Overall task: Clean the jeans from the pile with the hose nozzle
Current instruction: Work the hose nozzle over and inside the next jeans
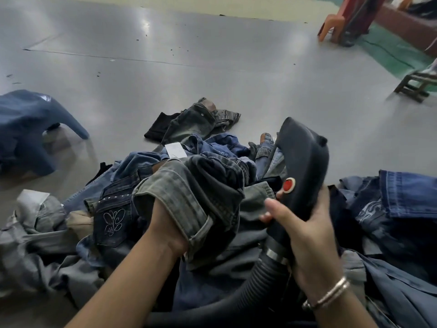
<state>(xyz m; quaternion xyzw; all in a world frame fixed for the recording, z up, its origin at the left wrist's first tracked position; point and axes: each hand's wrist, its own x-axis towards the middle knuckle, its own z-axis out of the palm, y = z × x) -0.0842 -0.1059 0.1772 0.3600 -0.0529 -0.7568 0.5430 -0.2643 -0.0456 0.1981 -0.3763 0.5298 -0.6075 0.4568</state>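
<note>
Left hand (pixel 165 223) sits inside grey jeans (pixel 189 195) on the pile (pixel 236 233); fingers hidden, grip unclear. Right hand (pixel 305 235) grips the nozzle (pixel 305 159).

The left hand (pixel 165 223) lies hidden inside the grey jeans (pixel 189 197) leg.

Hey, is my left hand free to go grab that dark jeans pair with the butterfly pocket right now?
Probably not yet. The left hand is tucked inside the grey jeans, so it is occupied. The butterfly-pocket jeans lie right beside it with nothing on top, so once the grey pair is let go the way looks free.
</note>
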